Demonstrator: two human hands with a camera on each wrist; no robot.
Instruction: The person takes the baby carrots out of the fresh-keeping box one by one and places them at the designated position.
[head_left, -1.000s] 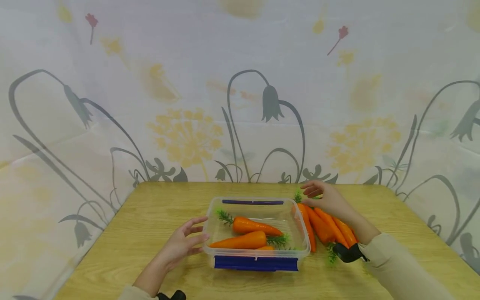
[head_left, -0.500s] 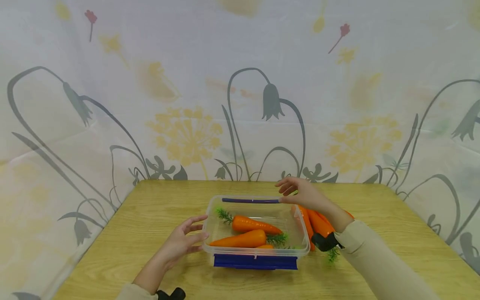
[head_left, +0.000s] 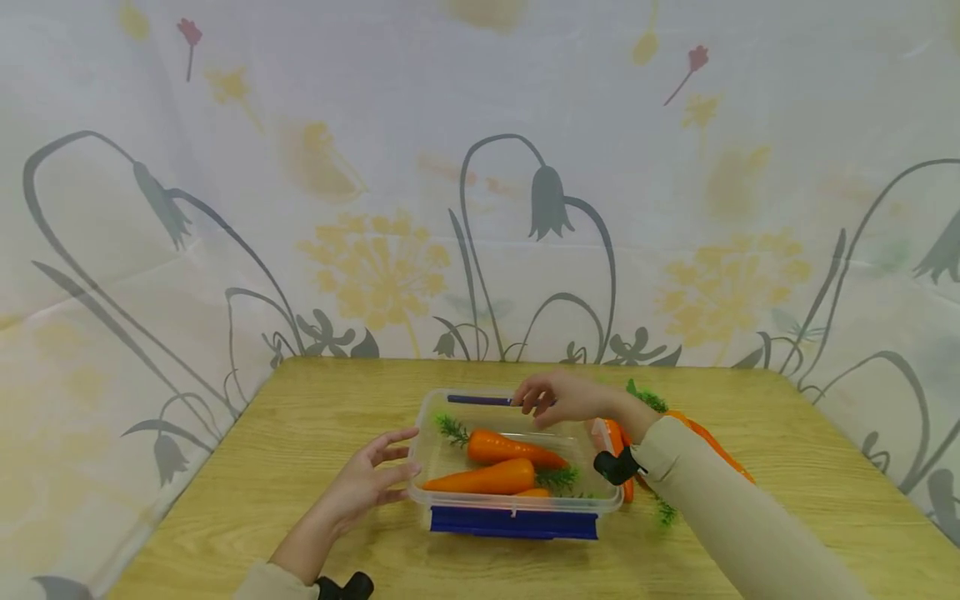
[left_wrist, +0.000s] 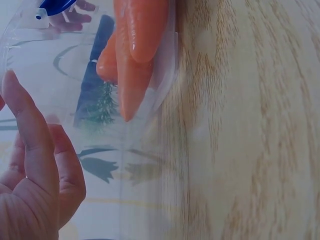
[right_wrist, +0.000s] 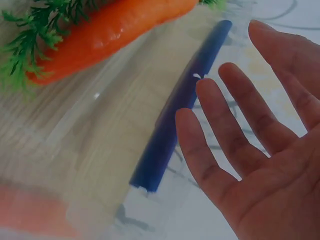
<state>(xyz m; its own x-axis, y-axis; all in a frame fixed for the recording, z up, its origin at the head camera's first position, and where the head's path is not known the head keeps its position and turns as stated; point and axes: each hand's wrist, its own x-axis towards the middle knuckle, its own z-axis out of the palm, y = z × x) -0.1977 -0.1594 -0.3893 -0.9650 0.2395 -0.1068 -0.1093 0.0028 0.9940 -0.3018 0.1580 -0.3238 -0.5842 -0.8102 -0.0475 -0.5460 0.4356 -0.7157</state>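
A clear plastic food container [head_left: 480, 502] with blue latches stands on the table, its top uncovered. Inside lie an orange carrot [head_left: 517, 451] pointing right, another carrot [head_left: 483, 478] pointing left, and part of a third carrot [head_left: 534, 493] by the front wall. At the container's left wall is my left hand [head_left: 360, 483], fingers spread, its tips at the rim. My right hand [head_left: 566, 396] hovers over the back right part of the container, holding nothing. In the right wrist view its fingers [right_wrist: 220, 120] extend loosely near the blue back latch [right_wrist: 180, 107].
Right of the container several more carrots [head_left: 720, 450] with green tops [head_left: 648, 398] lie on the wooden table [head_left: 337, 400], partly hidden behind my right forearm. A flower-printed curtain [head_left: 390, 125] hangs beyond the table's back edge.
My right hand has moved left, from above the loose carrots to over the container's back rim. The left hand and the carrots in the container stay where they were.
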